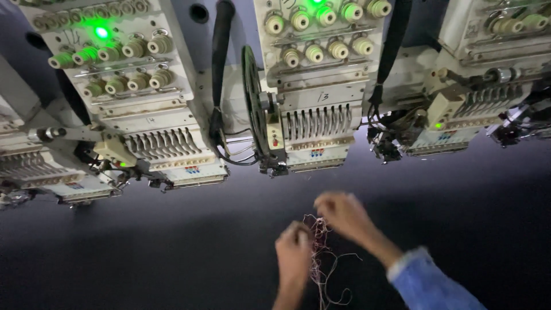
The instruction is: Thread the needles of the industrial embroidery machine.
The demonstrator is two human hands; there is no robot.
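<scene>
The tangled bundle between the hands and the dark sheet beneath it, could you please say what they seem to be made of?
The tangled bundle of thin reddish and pale strands looks like loose sewing thread: fine, limp, curling ends. The dark sheet seems a matte woven fabric, though blur leaves that open. Both hands, left and right, pinch the bundle.

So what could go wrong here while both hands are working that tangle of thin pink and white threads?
The left hand and right hand pinch the tangle of thin pink and white threads, and its loose ends trail onto the dark fabric; strands might be left behind there. The hands work just below the white embroidery head with a row of needles, so a lifted strand could perhaps snag it. The hands look blurred, so pulling may tighten knots.
</scene>
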